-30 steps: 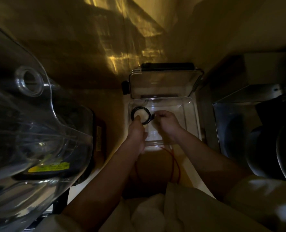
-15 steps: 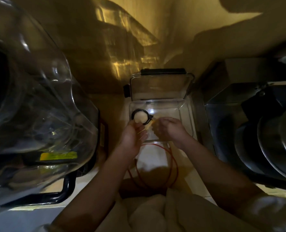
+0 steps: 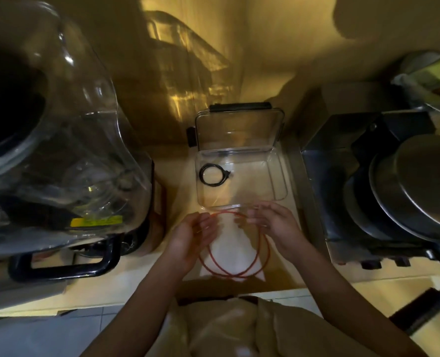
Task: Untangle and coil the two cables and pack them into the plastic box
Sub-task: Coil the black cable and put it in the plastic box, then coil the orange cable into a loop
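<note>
Head view: your hands have come back out of the plastic box, leaving the black cable coiled in its rear left corner.

Now your left hand and right hand meet over the red cable, which lies in loose loops on the counter just in front of the box. Motion blur hides your fingers; they look loosely spread, and I cannot tell whether either pinches the cable. Keep the loops small and even, hold the crossing firmly, and set the coil beside the black one.
</note>
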The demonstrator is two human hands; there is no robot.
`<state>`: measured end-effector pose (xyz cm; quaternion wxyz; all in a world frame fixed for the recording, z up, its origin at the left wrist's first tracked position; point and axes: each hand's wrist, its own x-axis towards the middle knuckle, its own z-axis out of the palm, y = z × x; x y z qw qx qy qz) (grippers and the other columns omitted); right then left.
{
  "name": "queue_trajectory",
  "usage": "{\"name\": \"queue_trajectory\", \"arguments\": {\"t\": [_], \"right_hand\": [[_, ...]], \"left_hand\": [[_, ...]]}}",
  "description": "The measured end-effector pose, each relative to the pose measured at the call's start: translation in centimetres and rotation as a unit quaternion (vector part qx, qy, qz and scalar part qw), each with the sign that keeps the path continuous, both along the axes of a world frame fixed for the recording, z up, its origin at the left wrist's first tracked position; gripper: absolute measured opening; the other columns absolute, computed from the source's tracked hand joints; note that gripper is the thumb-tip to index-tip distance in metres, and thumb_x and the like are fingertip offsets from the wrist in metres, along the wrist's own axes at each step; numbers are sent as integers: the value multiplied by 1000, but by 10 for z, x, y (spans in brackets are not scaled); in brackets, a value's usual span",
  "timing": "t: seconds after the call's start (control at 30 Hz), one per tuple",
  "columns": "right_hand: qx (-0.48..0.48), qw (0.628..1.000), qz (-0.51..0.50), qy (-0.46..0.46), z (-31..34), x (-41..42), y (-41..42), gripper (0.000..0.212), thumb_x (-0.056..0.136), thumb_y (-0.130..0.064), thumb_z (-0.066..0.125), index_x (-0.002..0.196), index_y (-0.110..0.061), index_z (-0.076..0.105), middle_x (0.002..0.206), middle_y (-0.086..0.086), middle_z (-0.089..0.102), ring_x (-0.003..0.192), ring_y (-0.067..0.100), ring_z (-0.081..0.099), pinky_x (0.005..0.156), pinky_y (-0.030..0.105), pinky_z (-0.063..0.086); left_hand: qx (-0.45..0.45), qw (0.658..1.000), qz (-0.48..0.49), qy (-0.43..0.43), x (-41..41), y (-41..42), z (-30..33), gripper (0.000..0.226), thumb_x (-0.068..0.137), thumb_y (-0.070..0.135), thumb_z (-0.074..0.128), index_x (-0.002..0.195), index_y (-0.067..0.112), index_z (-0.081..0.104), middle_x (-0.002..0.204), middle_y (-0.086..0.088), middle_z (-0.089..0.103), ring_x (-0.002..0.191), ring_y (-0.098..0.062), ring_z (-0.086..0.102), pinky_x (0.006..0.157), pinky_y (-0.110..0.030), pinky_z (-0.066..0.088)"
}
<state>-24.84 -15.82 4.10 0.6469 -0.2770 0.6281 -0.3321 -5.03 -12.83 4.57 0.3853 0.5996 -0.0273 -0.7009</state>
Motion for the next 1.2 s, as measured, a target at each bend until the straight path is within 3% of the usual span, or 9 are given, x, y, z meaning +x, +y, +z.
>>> {"name": "queue_trajectory", "arguments": {"t": [0.07,0.13,0.23,0.4,0.53,0.7,0.83,1.03,1.2], "right_hand": [[-3,1000,-6,-3,-4,-3,14,21,99,-8,51,114,-2,64,94,14,73,82,26,68,70,29,55],[-6,1000,1,3,-9,-7,26,21,99,-9,51,112,-1,65,88,9,73,74,19,69,66,25,56],[7,1000,10,20,-17,-10,43,23,101,-12,48,109,-3,67,85,5,76,68,11,72,62,22,58],[40,999,-4,35,-34,-16,65,22,100,-8,49,109,2,65,91,16,75,68,18,71,62,26,56],[33,995,32,85,-47,-19,82,19,99,-8,51,101,-3,69,86,13,74,75,23,66,65,26,55],[-45,965,175,188,-71,-24,100,10,87,-6,65,91,-8,74,101,5,75,96,18,69,92,34,54],[-54,927,272,252,-83,-23,111,13,90,-18,64,99,-17,72,104,-6,72,99,13,67,92,27,53],[-67,874,367,312,-90,-20,121,11,91,-23,60,100,-21,65,99,-1,67,90,12,60,76,19,41],[-86,860,380,328,-91,-20,123,18,92,-21,57,109,-19,63,99,3,69,85,13,58,73,21,40]], "left_hand": [[4,1000,-8,-12,2,13,-4,27,101,19,38,95,7,62,78,-4,73,68,-14,73,57,-24,55],[10,1000,-10,-23,4,23,-9,25,101,17,41,95,6,63,71,-4,75,63,-14,73,56,-24,54],[21,999,-14,-47,7,35,-19,23,100,15,44,98,4,65,71,-5,75,62,-15,71,64,-29,52],[49,994,-54,-84,9,49,-38,25,95,15,49,99,2,70,95,-15,75,86,-26,66,74,-35,53],[56,983,-107,-140,9,60,-49,26,85,21,62,95,2,75,94,-21,74,84,-30,64,92,-45,53],[-4,950,-196,-242,4,78,-66,17,89,26,65,81,13,72,77,-12,72,72,-24,63,71,-34,51],[-35,928,-269,-255,3,89,-79,28,95,29,59,72,18,71,66,2,65,68,-18,57,68,-30,43],[-119,827,-432,-340,8,99,-91,22,94,25,58,110,17,70,116,3,68,109,-16,60,92,-25,42],[-152,756,-488,-408,4,102,-93,27,91,31,59,117,23,63,110,1,68,99,-14,61,84,-22,45]]}}
